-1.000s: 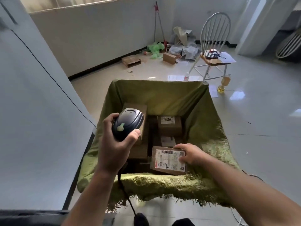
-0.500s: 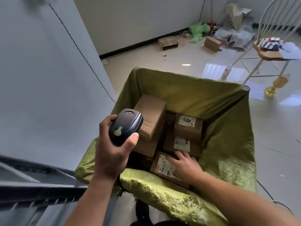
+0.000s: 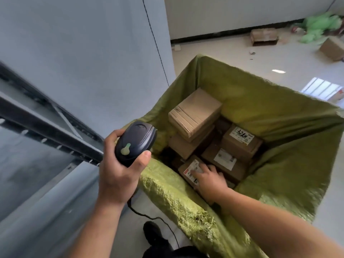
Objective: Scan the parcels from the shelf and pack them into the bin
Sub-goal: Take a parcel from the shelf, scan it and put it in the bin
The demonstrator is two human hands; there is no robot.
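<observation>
My left hand [image 3: 117, 175] grips a dark handheld scanner [image 3: 135, 144] with a pale green trigger, held above the near left rim of the bin [image 3: 167, 190], which is lined with olive-green cloth. My right hand [image 3: 209, 180] reaches down into the bin and rests with fingers laid flat on a small brown parcel [image 3: 188, 169] with a white label. The parcel lies in the bin's near corner. Other cardboard parcels fill the bin: a plain tilted box [image 3: 195, 112] and two labelled ones [image 3: 240, 140] [image 3: 223, 161].
A grey metal shelf frame [image 3: 46, 127] and a grey panel stand to the left. The scanner cable [image 3: 149, 216] trails to the floor by my shoe [image 3: 152, 233]. Loose cartons [image 3: 264, 36] [image 3: 333, 48] and green plastic [image 3: 320, 25] lie on the far floor.
My right hand lowered the labelled parcel into the bin's near corner and now lies flat on top of it. My view swung left and down, bringing the shelf frame into sight.
</observation>
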